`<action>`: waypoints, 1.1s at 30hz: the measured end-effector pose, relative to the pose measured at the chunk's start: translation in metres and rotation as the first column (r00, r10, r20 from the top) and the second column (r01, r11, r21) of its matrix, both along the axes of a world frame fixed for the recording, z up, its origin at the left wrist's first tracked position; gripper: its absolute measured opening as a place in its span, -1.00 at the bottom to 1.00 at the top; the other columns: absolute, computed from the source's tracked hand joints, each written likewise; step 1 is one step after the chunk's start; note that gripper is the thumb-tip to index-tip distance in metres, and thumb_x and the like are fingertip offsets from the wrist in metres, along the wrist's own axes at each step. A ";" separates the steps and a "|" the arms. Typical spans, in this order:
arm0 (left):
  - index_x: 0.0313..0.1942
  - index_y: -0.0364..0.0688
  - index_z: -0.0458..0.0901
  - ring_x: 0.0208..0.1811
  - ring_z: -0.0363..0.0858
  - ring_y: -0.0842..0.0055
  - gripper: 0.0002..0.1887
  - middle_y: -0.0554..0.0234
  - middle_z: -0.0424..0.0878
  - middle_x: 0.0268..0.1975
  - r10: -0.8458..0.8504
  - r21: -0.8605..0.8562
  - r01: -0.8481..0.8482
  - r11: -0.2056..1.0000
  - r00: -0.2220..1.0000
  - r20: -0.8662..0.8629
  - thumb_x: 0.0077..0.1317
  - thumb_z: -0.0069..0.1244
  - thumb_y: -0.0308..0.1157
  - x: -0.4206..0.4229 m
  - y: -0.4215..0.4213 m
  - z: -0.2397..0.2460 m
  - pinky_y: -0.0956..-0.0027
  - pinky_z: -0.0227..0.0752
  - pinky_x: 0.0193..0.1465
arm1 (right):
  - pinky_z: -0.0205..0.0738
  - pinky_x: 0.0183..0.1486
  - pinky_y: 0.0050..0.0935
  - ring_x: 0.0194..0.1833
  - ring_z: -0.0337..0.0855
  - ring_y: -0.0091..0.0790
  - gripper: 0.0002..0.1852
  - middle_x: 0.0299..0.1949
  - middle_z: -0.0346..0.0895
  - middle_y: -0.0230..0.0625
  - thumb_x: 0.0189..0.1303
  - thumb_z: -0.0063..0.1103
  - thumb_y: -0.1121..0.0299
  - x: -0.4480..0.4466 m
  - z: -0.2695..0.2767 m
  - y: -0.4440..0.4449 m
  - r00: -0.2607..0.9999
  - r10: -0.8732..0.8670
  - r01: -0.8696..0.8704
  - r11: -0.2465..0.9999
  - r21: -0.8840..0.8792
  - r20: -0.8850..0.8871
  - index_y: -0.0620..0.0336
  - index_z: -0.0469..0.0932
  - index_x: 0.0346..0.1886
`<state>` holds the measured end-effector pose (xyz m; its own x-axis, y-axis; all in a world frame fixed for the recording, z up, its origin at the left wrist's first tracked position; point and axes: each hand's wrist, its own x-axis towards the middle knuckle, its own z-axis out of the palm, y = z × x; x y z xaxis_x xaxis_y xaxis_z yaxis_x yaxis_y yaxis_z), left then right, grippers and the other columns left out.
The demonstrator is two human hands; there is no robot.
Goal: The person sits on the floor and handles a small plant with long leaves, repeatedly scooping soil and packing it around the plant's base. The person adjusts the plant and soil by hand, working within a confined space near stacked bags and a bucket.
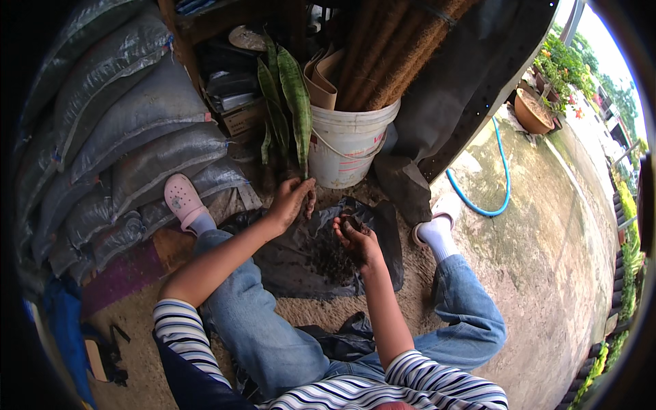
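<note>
My left hand (293, 205), smeared with soil, pinches the narrow base of a snake plant leaf (296, 97) between thumb and fingers. The leaf stands upright, and other snake plant leaves (274, 105) rise just left of it; their bases are in shadow. My right hand (359, 241) is palm up, with its fingers curled around a dark clump of soil (352, 222). Below both hands a black plastic sheet (287, 266) lies on the ground, with loose dark soil (330, 259) scattered over its middle.
A white bucket (341, 154) holding coir poles (389, 61) stands beyond my hands. Filled black sacks (154, 107) are stacked at left. A grey stone block (405, 187) sits near my right foot. A blue hose (505, 189) curves over the concrete, and a potted plant (533, 113) stands farther off.
</note>
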<state>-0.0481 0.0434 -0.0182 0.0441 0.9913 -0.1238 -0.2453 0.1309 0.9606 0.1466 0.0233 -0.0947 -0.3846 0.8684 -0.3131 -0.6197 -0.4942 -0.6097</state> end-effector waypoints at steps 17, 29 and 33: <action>-0.51 -0.26 0.41 -0.66 0.39 0.56 -0.68 0.29 0.37 -0.65 -0.019 -0.004 0.019 1.000 1.000 0.017 0.37 -0.16 -0.25 -0.002 0.001 -0.001 0.45 0.28 -0.63 | 0.36 0.17 -0.36 0.09 0.47 -0.13 -0.62 0.04 0.42 0.04 0.24 -0.02 0.54 -0.003 0.010 -0.006 0.995 0.090 -0.082 0.977 0.196 -0.032 0.47 0.25 0.11; -0.50 -0.26 0.41 -0.64 0.39 0.56 -0.68 0.29 0.36 -0.64 -0.043 0.019 0.043 0.999 0.999 0.010 0.37 -0.16 -0.24 -0.003 0.001 -0.001 0.45 0.28 -0.61 | 0.48 0.06 -0.27 0.02 0.52 -0.12 -0.68 -0.02 0.45 0.05 0.29 -0.12 0.50 -0.001 -0.006 -0.004 0.996 0.032 -0.033 0.999 -0.002 -0.081 0.49 0.29 0.06; -0.50 -0.26 0.41 -0.64 0.40 0.56 -0.67 0.29 0.36 -0.64 -0.029 0.016 0.028 0.999 1.000 0.006 0.37 -0.15 -0.23 -0.003 0.000 -0.002 0.45 0.28 -0.61 | 0.39 0.15 -0.16 0.08 0.47 -0.05 -0.70 0.03 0.41 0.09 0.28 -0.16 0.52 -0.002 0.002 -0.004 0.981 0.069 -0.067 0.998 0.021 -0.180 0.48 0.30 0.05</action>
